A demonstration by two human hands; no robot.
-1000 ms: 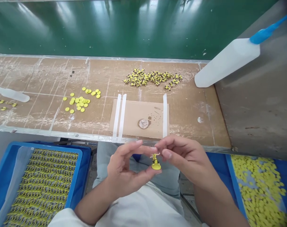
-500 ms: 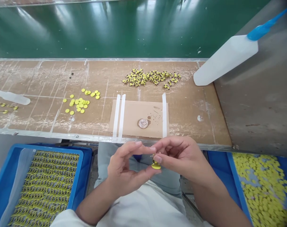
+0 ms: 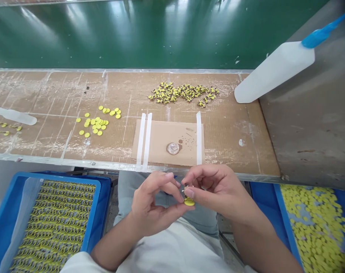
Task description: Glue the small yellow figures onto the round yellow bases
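Over my lap, just in front of the table's edge, both hands meet around a small yellow-and-dark figurine standing on a round yellow disc. My right hand pinches the figurine between thumb and index finger, hiding part of it. The thumb and a finger of my left hand close on the disc from the other side. Beyond the hands, a small round dish of clear, wet-looking stuff sits on a taped cardboard piece.
A pile of small yellow-and-dark figurines lies at the back. Loose yellow discs are left of the cardboard. A white bottle with a blue nozzle leans at right. Blue trays hold rows of figurines and many yellow discs.
My left index finger has drawn back and curled lower beside the figurine. The figurine and disc stay almost in place between my hands. The view has shifted slightly.
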